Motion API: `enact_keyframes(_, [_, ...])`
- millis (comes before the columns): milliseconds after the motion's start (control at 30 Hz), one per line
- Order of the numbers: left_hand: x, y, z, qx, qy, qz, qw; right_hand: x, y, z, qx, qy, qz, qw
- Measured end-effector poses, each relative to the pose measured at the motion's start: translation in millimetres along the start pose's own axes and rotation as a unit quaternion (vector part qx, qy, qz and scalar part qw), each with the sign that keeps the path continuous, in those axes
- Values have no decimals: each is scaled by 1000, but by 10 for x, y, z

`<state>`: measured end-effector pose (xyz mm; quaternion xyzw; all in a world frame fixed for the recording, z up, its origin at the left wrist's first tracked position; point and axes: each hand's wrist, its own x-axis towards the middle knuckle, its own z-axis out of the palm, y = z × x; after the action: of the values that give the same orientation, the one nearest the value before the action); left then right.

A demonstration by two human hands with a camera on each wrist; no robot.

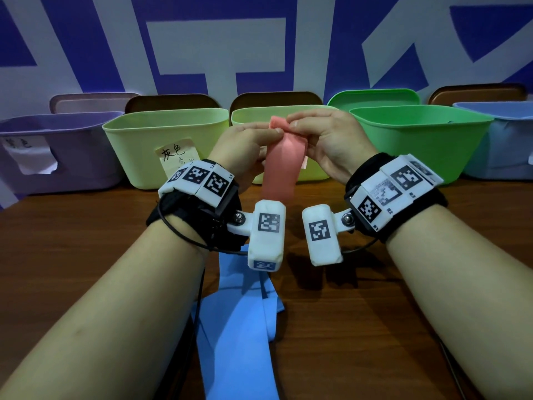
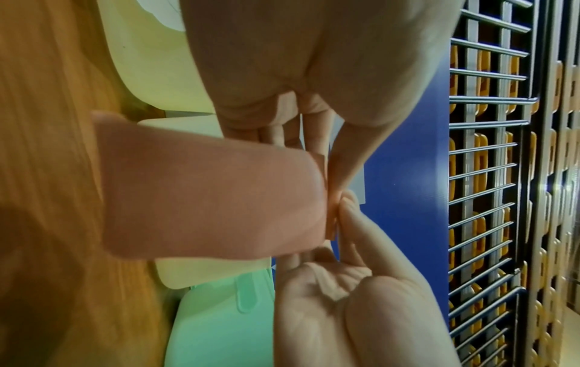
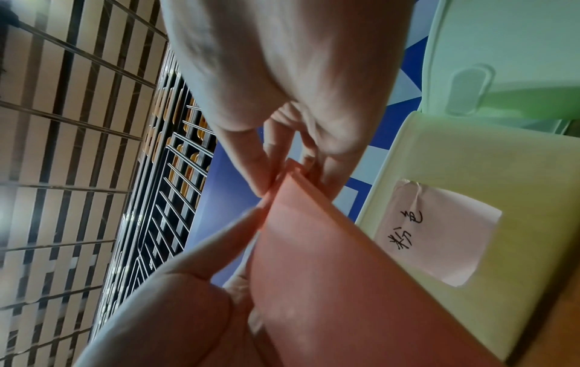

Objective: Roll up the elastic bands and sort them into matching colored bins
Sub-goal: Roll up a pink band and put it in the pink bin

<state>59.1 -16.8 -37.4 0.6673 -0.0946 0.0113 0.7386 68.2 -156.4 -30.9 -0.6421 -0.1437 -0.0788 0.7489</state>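
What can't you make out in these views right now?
- Pink band: lower end, head view, hidden behind the wrist cameras.
- Blue band: cut off by the bottom edge, head view.
- Purple bin label: blurred, unreadable.
- Bin contents: hidden by the walls, all views.

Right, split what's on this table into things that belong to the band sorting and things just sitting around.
Part of the job:
- pink band, top end pinched by left hand and right hand
- blue band lying on the table
- bins: purple, two yellow-green, green, light blue

Just lying about:
- lids propped behind the bins
- blue-and-white wall
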Motion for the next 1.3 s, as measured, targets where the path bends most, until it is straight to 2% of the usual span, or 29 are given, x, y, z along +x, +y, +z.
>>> enact_keyframes(267, [6,-5,19,-20,10,21,1000,42,55,-2,-58,1,-23,998])
enact_keyframes(400, [-3,6,7,-15,2,25,1000,35,31,-20,-11,2,12,1000])
enact_keyframes(533, [-17,15,14,-5,0,19,1000,6,35,-15,-61,-11,49,997])
enact_keyframes(733, [-12,16,34,-9,12,-6,1000,31,34,-30,-33,-4,27,999])
enact_keyframes(900, [-4,-11,38,-11,25,14,1000,9,9,-9,1,-4,19,1000])
enact_keyframes(1067, [-13,8,24,-10,44,19,999,-2,25,-17,-67,0,55,996])
enact_keyframes(1300, [-14,15,38,-19,33,-11,999,35,37,-35,-60,2,19,998])
